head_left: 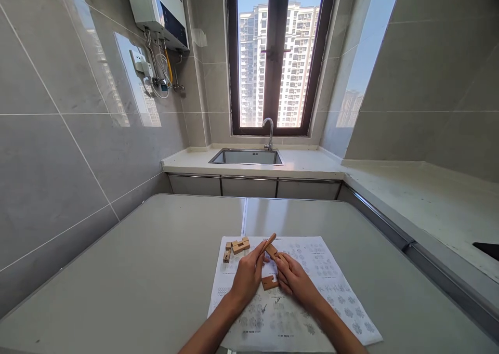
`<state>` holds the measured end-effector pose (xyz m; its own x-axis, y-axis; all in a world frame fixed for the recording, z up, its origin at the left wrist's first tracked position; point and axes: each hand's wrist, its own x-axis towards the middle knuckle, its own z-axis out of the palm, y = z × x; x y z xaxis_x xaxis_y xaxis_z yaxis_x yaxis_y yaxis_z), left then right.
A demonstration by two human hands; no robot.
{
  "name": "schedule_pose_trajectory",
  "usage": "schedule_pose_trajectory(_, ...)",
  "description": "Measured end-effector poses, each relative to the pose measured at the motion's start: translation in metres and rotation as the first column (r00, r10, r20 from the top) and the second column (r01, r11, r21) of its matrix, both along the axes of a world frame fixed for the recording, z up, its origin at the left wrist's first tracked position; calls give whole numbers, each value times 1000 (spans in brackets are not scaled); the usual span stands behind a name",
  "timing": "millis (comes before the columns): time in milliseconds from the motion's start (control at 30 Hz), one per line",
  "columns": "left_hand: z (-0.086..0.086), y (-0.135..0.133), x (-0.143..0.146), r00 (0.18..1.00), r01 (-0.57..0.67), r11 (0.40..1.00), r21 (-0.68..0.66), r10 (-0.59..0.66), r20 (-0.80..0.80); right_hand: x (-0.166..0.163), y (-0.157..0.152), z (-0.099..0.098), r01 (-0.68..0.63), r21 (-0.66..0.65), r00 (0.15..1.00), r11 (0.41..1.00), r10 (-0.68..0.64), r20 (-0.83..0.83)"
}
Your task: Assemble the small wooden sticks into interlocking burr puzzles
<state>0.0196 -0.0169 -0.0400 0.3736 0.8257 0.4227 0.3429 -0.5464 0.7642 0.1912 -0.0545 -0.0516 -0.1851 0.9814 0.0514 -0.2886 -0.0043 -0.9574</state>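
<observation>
My left hand point(248, 274) is closed on a light wooden puzzle piece point(270, 240), a slim bar that slants up to the right past the fingertips. My right hand point(295, 277) grips a second wooden puzzle piece point(272, 250), whose end meets the slim bar; whether the two interlock I cannot tell. Just below the hands a flat brown notched piece point(268, 283) lies on the printed sheet point(265, 317), close to the right fingers. Beyond the left hand stand several small wooden notched blocks point(240, 246) near the sheet's upper left corner.
The sheet, printed with small diagrams, lies on a pale grey table point(156, 271). Behind the table runs a white counter point(304, 159) with a sink point(247, 157) and faucet point(270, 130) under a window. A water heater point(159, 13) hangs on the left wall.
</observation>
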Motion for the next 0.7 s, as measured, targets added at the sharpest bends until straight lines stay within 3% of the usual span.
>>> schedule_pose_trajectory(200, 10, -1, -1, 998, 54, 999, 6, -54, 17, 5, 0, 6, -58, -43, 998, 997, 56, -38)
schedule_pose_trajectory(467, 4, -1, -1, 1000, 24, 1000, 17, -24, -2, 1, -2, 2, -3, 6, 999, 1000, 3, 40)
schedule_pose_trajectory(700, 9, 0, -1, 996, 78, 997, 3, -78, 38, 4, 0, 6, -87, -6, 996, 996, 87, 7)
